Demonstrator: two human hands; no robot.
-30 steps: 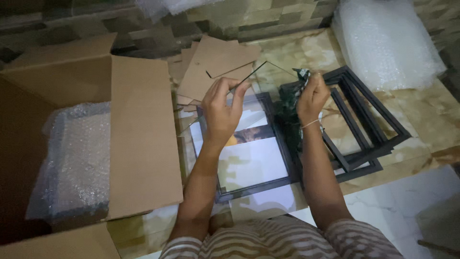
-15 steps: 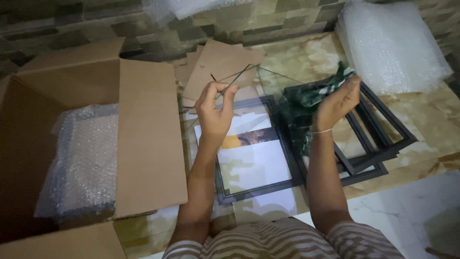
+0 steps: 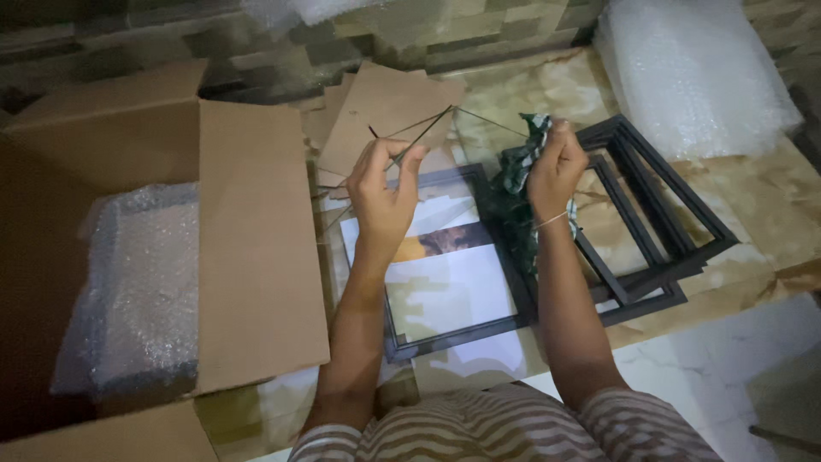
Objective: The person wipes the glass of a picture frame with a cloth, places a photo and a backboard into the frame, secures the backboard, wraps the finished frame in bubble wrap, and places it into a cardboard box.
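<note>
Support surface: marbled beige floor [image 3: 753,214], changing to paler white tile [image 3: 727,368] toward the near edge. Lying directly on it: a large open cardboard box [image 3: 256,257] at the left, one flap folded flat outward; loose cardboard sheets [image 3: 385,107] at the far side; a dark picture frame [image 3: 500,257] with a white sheet and a small picture in it at centre; a stack of empty dark frames [image 3: 676,214] just right of it; bubble wrap [image 3: 693,77] at far right.

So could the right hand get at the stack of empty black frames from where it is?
Probably yes: the right hand is beside the black frames with nothing between, but it is clutching a dark cloth.
</note>
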